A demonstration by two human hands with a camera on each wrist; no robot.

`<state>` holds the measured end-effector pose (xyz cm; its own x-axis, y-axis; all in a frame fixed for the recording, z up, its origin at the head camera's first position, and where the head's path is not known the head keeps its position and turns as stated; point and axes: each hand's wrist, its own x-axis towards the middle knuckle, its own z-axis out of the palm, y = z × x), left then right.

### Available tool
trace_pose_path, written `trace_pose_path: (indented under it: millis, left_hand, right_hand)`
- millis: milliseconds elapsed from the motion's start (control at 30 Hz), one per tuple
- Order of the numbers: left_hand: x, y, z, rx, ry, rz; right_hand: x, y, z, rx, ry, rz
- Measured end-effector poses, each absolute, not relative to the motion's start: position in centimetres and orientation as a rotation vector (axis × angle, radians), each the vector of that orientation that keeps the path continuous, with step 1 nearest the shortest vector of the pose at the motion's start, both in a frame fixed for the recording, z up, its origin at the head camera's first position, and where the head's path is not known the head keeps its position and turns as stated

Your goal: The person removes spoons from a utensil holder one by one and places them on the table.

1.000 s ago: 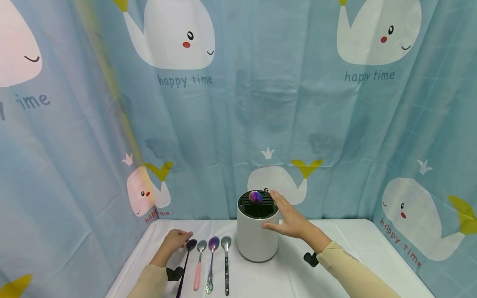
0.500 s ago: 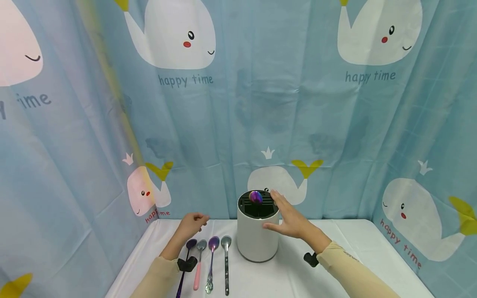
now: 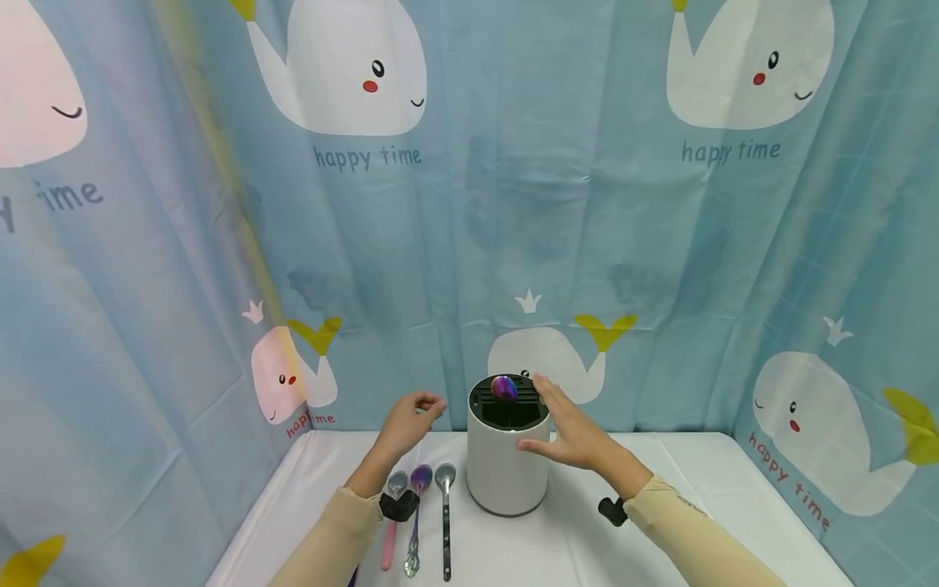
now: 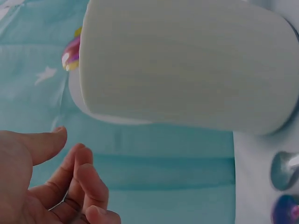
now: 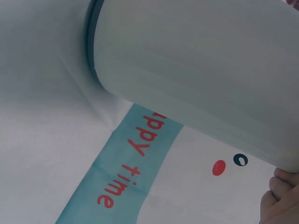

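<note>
Holder (image 3: pixel 508 473), white and cylindrical, stood upright on the table (image 3: pixel 734 489), a rainbow-sheened spoon (image 3: pixel 504 388) poking up from its black slotted top. At its 3 o'clock the right hand (image 3: pixel 575 432) rested against its side near the rim, thumb and fingers spread wide; at 9 o'clock the left hand (image 3: pixel 409 422) hung just apart, fingers loosely bent, grasping nothing. Toward 7 to 8 o'clock lay 3 spoons: pink-handled spoon (image 3: pixel 389 546), purple spoon (image 3: pixel 414 534), dark-handled spoon (image 3: pixel 446 526).

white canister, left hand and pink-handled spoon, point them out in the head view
white canister (image 3: pixel 506 473): head view, middle of its side wall
left hand (image 3: pixel 407 424): head view, back of the hand
pink-handled spoon (image 3: pixel 390 545): head view, on its handle
</note>
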<state>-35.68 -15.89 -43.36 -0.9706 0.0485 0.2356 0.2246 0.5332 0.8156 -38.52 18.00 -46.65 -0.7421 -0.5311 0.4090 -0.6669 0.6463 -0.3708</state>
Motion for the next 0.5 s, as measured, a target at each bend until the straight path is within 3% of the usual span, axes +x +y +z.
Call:
trace_pose_path:
  millis: [500]
  left_hand:
    - [-35.9,-10.9,-41.6,-0.399,-2.455,-1.390]
  right_hand:
    - [-38.6,18.0,-46.7,0.963,-2.615,0.750]
